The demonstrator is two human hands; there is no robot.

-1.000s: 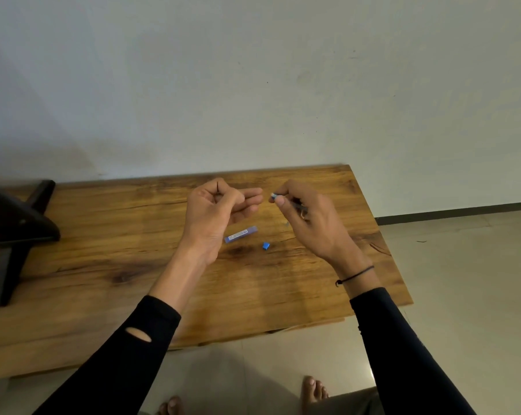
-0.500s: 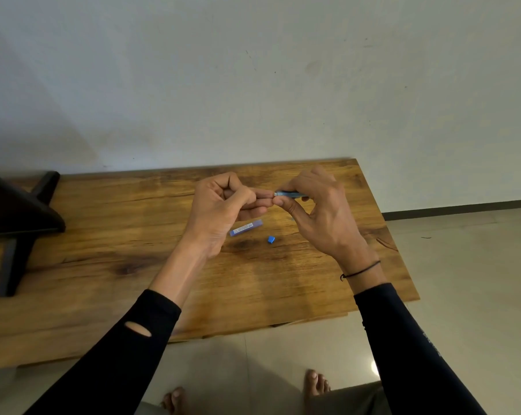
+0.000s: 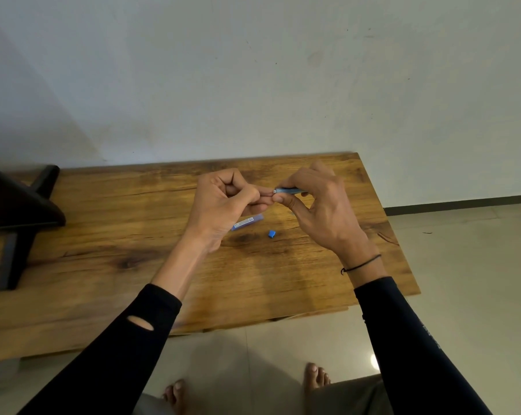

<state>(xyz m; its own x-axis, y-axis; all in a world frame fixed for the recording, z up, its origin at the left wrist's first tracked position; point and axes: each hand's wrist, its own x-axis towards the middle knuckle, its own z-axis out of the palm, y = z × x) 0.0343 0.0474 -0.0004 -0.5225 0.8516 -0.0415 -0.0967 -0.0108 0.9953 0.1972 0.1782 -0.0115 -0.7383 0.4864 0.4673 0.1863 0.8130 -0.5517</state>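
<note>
Above the wooden table (image 3: 103,280), my right hand (image 3: 322,211) pinches a slim blue pen-like tool (image 3: 287,191) and holds it level, its tip pointing left. My left hand (image 3: 223,205) is curled, its fingertips meeting the tool's tip; whatever it pinches there is too small to make out. On the table below the hands lie a small blue tube with a white label (image 3: 247,222), partly hidden by my left hand, and a tiny blue cap (image 3: 271,233).
A dark stand with a black leg (image 3: 16,223) takes up the table's left end. The table's right edge (image 3: 403,250) and front edge drop to a tiled floor, where my bare feet (image 3: 316,375) show. A plain wall stands behind.
My hands have come together: the right hand turned the blue tool level and brought its tip to my left fingertips. The view shifted slightly. The tube and cap stayed put.
</note>
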